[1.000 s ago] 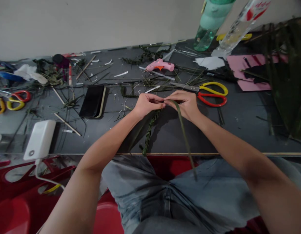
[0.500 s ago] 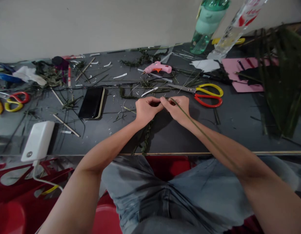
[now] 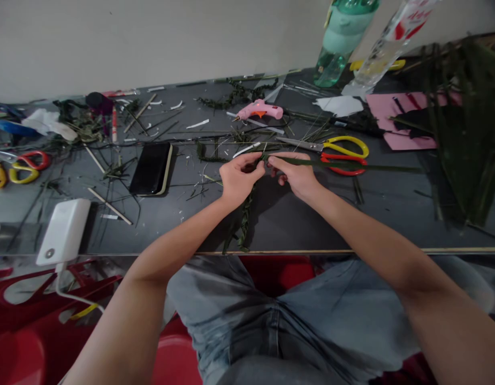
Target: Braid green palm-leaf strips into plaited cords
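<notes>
Both my hands meet above the dark grey table, fingertips close together. My left hand [image 3: 240, 179] pinches the top end of a dark green woven leaf braid [image 3: 245, 219], which hangs down to the table's front edge. In the pinch of my right hand [image 3: 296, 175] is a long green leaf strip [image 3: 343, 165] that stretches out to the right, over the scissors' handles. Fingers partly hide where strip and braid meet. Just beyond my right hand lie scissors [image 3: 339, 152] with one yellow and one red handle.
Behind the hands lies a pink glue gun [image 3: 260, 110] among leaf scraps. A phone [image 3: 151, 169] and a white power bank [image 3: 65, 232] are on the left. A green bottle [image 3: 343, 40], a clear bottle [image 3: 387, 48], pink card [image 3: 381, 115] and large leaves [image 3: 464, 144] stand or lie right.
The leaf strip has swung from lying along my right forearm to pointing straight right. My hands have parted slightly, and the braid's lower end has shifted a little.
</notes>
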`<control>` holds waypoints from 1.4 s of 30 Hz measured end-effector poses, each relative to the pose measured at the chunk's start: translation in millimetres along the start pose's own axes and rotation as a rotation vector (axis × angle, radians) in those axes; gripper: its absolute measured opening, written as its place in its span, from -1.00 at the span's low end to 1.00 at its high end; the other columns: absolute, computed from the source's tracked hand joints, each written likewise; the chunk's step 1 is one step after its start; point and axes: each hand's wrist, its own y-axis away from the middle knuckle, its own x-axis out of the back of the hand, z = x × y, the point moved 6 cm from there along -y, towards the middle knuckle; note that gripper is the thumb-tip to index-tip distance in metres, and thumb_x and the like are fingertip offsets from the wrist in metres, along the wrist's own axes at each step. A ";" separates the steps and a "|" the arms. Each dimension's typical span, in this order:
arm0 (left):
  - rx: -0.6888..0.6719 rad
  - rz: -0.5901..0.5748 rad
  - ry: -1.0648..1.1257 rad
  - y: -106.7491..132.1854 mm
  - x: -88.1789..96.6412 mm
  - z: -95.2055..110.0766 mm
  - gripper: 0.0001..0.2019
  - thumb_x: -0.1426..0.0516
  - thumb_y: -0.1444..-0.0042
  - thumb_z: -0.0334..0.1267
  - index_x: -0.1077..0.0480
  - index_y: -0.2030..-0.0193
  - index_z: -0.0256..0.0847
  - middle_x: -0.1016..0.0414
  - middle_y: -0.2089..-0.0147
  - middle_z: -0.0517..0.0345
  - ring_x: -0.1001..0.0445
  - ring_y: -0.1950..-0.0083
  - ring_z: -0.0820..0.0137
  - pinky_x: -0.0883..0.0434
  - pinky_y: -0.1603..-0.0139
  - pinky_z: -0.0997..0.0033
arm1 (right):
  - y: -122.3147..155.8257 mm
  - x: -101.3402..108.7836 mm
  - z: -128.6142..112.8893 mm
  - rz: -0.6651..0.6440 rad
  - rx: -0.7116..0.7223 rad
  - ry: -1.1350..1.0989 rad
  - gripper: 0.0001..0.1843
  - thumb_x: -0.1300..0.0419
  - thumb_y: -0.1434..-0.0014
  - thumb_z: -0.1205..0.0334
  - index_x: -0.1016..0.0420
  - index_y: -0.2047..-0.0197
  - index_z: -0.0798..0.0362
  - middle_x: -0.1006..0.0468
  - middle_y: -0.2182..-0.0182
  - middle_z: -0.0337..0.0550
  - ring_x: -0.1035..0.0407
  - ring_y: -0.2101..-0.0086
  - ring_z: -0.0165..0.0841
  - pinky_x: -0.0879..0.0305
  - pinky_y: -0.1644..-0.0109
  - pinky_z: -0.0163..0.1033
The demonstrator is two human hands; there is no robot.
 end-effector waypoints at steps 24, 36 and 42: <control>0.003 -0.071 0.129 6.7 -6.0 -0.9 -0.61 -0.31 -0.07 -0.19 -0.44 -0.04 -0.15 -0.67 0.06 0.03 -0.64 -0.03 0.29 -0.54 -0.12 0.32 | 10.9 -0.5 2.0 0.102 0.086 0.031 -0.62 -0.44 0.07 -0.08 -0.69 0.29 0.04 -0.39 0.67 -0.35 -0.15 0.68 -0.55 -0.03 0.70 -0.38; 0.159 -0.115 0.357 -1.0 -13.8 -19.1 -0.59 -0.39 0.07 -0.09 -0.56 0.07 -0.17 -0.68 0.05 0.03 -0.65 0.00 0.28 -0.55 -0.17 0.23 | 8.9 -2.2 0.2 0.105 0.098 0.010 -0.62 -0.44 0.11 -0.09 -0.63 0.33 0.02 -0.36 0.66 -0.35 -0.14 0.66 -0.53 0.01 0.69 -0.36; 0.232 -0.121 0.347 -5.8 -12.9 -29.4 -0.67 -0.38 0.07 -0.17 -0.61 0.12 -0.12 -0.70 0.15 0.10 -0.66 0.10 0.31 -0.58 -0.05 0.22 | 7.2 -7.1 0.4 0.041 0.105 0.016 -0.56 -0.45 0.12 -0.16 -0.56 0.33 0.01 -0.36 0.64 -0.36 -0.14 0.66 -0.54 -0.02 0.70 -0.37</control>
